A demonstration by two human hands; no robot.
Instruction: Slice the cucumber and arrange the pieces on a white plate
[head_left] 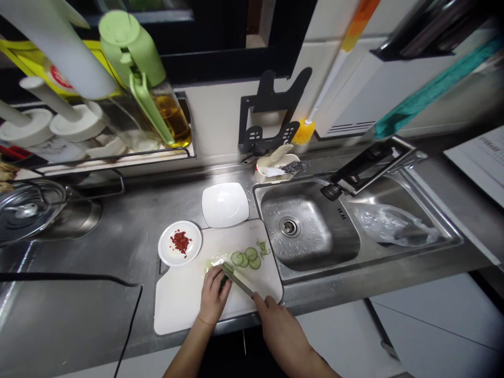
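Observation:
My right hand (275, 317) is closed round the handle of a knife (241, 284), its blade slanting up to the left against a cucumber (224, 280). My left hand (213, 294) is closed over that cucumber, its fingertips close to the blade; most of the cucumber is hidden under the fingers. Both hands are above a white cutting board (177, 304). To the right of the blade lie several round cucumber slices (251, 254), with small green trimmings (262, 247) beyond them. A round white plate (163, 247) with chopped red bits (180, 241) overlaps the board's upper left corner.
A white square dish (226, 203) stands behind the board. On the right is a steel sink (311, 236) with a black faucet (342, 173) and a plastic bag (394, 226). A pot (74, 218) and a rack with an oil bottle (171, 113) are at the left.

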